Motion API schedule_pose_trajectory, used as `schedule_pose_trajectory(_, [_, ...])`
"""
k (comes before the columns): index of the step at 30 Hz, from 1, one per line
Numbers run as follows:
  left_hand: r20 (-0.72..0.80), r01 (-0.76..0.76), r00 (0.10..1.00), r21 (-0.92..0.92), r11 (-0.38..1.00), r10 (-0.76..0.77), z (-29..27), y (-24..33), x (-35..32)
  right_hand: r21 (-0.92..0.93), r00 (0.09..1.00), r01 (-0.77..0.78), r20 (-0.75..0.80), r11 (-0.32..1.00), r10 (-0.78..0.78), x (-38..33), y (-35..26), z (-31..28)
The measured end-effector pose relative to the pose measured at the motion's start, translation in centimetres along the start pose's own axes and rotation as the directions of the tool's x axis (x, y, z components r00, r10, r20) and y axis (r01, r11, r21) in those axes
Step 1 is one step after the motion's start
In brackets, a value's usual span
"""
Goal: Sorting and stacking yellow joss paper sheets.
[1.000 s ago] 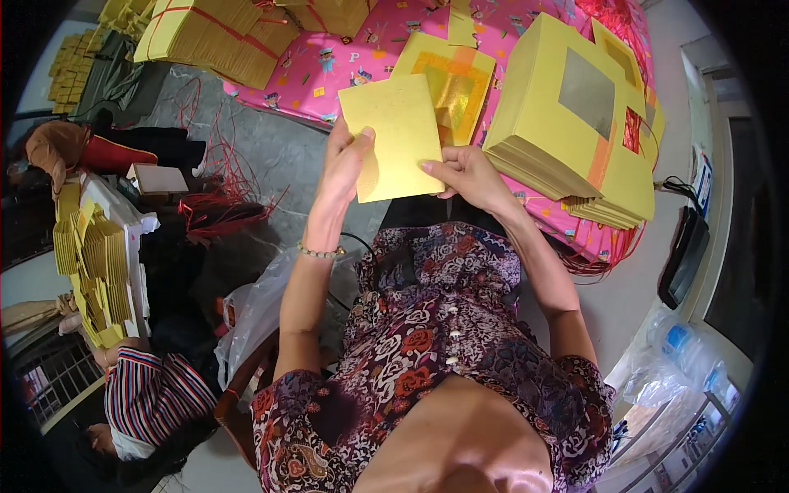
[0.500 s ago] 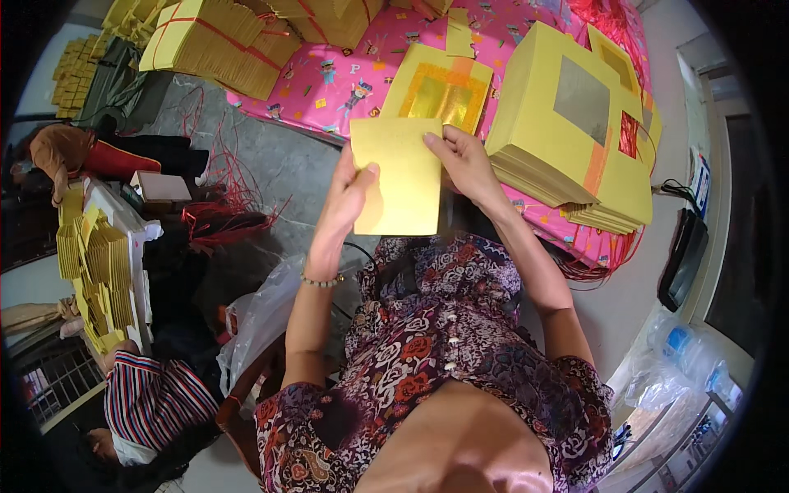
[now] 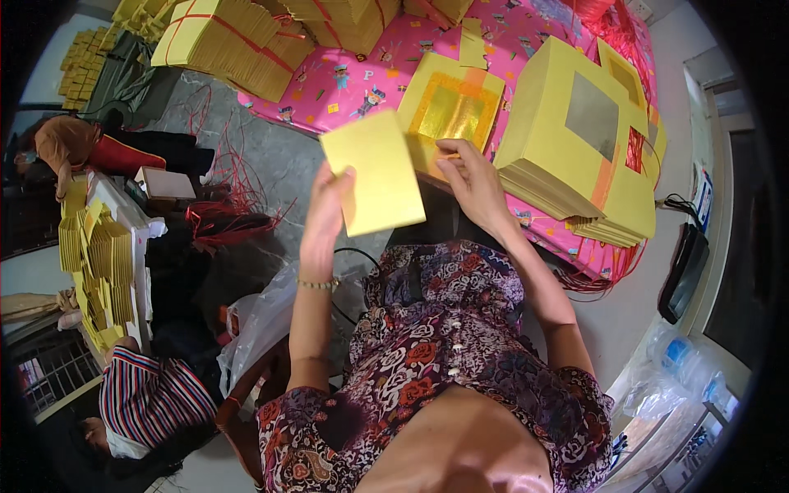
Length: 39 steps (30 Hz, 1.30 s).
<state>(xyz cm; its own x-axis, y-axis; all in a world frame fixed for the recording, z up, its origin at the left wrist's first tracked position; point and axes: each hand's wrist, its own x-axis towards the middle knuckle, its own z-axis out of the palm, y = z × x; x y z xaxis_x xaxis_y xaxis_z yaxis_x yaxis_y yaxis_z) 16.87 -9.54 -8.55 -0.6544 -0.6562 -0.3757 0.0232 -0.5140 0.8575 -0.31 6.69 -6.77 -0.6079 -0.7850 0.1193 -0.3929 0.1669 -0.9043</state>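
My left hand [image 3: 327,205] grips a yellow paper piece [image 3: 380,177] by its left edge, thumb on top. The paper is tilted and held above the floor, and I cannot tell whether it is one sheet or several. My right hand [image 3: 478,191] has come away from it. Its bent fingers, slightly apart, lie over the near edge of a yellow paper stack [image 3: 421,90] topped with a shiny gold foil panel [image 3: 450,115] edged in orange. I cannot make out whether those fingertips press on the stack.
A tall yellow paper stack [image 3: 534,107] with a silver square stands right on the pink patterned tablecloth [image 3: 349,78]. Red-tied yellow bundles [image 3: 226,45] sit at the back left. Red strings [image 3: 234,177] litter the floor. At left, a person in a striped top [image 3: 156,394] is beside more yellow paper [image 3: 107,263].
My right hand has let go of the yellow paper and moved onto the gold-topped stack. My left hand has shifted left with the paper, which is now tilted.
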Motion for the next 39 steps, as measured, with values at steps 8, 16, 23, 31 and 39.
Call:
schedule_pose_trajectory(8, [-0.292, -0.217, 0.936, -0.050, 0.975, 0.194, -4.1, 1.5, 7.9, -0.484, 0.973, 0.229, 0.116, 0.845, -0.198, -1.4, 1.4, -0.6])
schedule_pose_trajectory(16, [-0.255, -0.330, 0.917, -0.046, 0.943, 0.308, -3.7, -0.2, 13.3, -0.530, 0.968, 0.249, 0.131, 0.811, -0.212, -1.7, 2.5, 0.2])
schedule_pose_trajectory(23, [-0.295, -0.343, 0.848, 0.329, 0.880, 0.441, -3.2, -1.7, 14.0, -0.554, 0.973, 0.230, 0.152, 0.800, -0.175, -1.7, 2.4, 0.2])
schedule_pose_trajectory(31, [-0.237, -0.332, 0.819, 0.547, 0.769, 0.522, -5.0, -1.3, 12.5, -0.542, 0.969, 0.246, 0.154, 0.803, -0.193, -1.2, 2.3, 0.2])
schedule_pose_trajectory(39, [0.406, -0.573, 0.783, 0.766, 0.292, 0.472, 2.7, 0.7, 4.7, -0.491, 0.980, 0.198, 0.102, 0.848, -0.170, -0.8, 2.2, 0.0])
